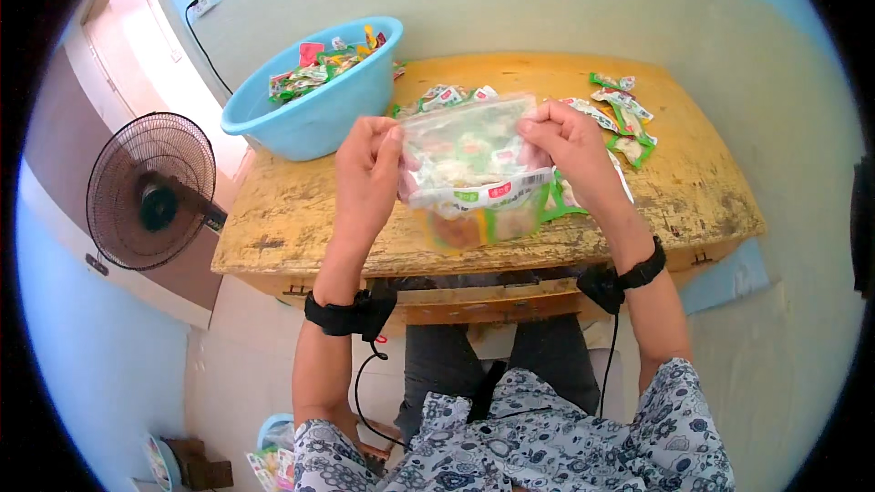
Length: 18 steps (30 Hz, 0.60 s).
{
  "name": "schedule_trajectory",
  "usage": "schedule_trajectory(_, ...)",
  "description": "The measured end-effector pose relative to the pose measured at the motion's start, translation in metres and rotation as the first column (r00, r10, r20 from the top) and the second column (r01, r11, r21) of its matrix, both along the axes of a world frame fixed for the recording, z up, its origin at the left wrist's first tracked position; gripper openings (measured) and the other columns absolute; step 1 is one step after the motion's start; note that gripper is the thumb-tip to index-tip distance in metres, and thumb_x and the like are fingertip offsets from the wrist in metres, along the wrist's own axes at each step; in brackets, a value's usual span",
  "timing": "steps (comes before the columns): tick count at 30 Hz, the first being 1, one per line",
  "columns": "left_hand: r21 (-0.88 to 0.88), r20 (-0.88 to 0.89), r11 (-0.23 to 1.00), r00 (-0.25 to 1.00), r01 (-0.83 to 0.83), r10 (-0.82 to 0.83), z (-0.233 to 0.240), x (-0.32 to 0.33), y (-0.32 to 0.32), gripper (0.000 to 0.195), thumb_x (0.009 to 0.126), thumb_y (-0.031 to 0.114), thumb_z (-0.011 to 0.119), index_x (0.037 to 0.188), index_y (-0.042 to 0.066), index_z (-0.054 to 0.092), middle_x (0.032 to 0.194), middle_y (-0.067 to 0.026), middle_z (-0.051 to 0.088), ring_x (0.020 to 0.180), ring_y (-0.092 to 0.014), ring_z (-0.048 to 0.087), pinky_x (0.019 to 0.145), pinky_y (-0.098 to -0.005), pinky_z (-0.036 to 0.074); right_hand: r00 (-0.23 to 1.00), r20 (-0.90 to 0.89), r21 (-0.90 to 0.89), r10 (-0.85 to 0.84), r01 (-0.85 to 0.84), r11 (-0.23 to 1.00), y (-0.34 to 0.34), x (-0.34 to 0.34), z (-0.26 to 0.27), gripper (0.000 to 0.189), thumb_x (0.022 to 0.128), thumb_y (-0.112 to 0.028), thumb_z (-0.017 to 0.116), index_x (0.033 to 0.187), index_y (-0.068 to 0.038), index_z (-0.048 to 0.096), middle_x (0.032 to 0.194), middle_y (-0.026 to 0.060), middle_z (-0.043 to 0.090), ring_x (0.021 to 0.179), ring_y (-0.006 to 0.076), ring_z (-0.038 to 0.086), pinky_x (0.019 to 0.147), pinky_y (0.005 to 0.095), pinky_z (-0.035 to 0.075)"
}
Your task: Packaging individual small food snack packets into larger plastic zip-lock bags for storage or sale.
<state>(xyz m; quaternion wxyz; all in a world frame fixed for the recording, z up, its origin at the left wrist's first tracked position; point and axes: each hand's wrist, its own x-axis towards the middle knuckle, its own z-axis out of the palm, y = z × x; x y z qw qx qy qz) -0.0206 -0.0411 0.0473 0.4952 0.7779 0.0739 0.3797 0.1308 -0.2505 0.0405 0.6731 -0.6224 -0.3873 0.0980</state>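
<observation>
My left hand (371, 171) and my right hand (574, 147) pinch the two upper corners of a clear plastic pouch (468, 130) above the wooden desk. Inside the pouch are several small printed food packets, some with green and some with yellow edges. Part of the pouch's lower end is blurred. Behind the pouch lie loose packets (444, 97), partly hidden by it. Beside my right hand, more packets (562, 198) rest on the desk, with a further scatter of them (625, 116) behind and to the right.
A blue plastic basin (321, 119) holding many small packets stands at the desk's back left. The worn yellow desk (690, 184) has a partly open drawer (478, 297) along its front. A fan (154, 191) stands to the left. Black cords hang from both wrist straps.
</observation>
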Motion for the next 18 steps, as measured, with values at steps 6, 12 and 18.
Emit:
schedule_trajectory(6, -0.159, -0.29, 0.968, 0.928, 0.195, -0.234, -0.006, -0.002, 0.013, 0.029, 0.097, 0.017, 0.061, 0.122, 0.004, 0.062, 0.069, 0.0008, 0.061, 0.044, -0.005, 0.046, 0.037, -0.0202, 0.033, 0.992, -0.117, -0.078, 0.052, -0.061, 0.995, -0.007, 0.007, -0.013, 0.031, 0.092, -0.012, 0.063, 0.122, -0.005, 0.063, 0.072, -0.0025, 0.062, 0.064, 0.0031, 0.051, 0.059, 0.0195, 0.038)
schedule_trajectory(12, -0.157, -0.494, 0.935, 0.794, 0.319, -0.354, -0.011, -0.004, 0.023, 0.029, 0.095, 0.019, 0.064, 0.12, 0.005, 0.066, 0.076, 0.0, 0.065, 0.055, -0.004, 0.051, 0.047, -0.0202, 0.039, 0.977, -0.12, -0.256, 0.174, -0.2, 0.946, -0.017, 0.017, -0.023, 0.022, 0.092, -0.009, 0.054, 0.096, -0.011, 0.076, 0.083, -0.0065, 0.065, 0.061, 0.0004, 0.048, 0.049, 0.0183, 0.033)
schedule_trajectory(18, 0.295, -0.28, 0.948, 0.959, 0.12, -0.034, -0.013, 0.001, 0.032, 0.036, 0.094, 0.021, 0.067, 0.124, 0.001, 0.065, 0.1, -0.0049, 0.069, 0.091, -0.011, 0.062, 0.078, -0.028, 0.051, 0.968, -0.14, -0.337, 0.209, -0.246, 0.909, -0.017, 0.015, -0.021, 0.022, 0.09, -0.01, 0.054, 0.096, -0.012, 0.075, 0.082, -0.0067, 0.064, 0.064, 0.0002, 0.049, 0.049, 0.0175, 0.032)
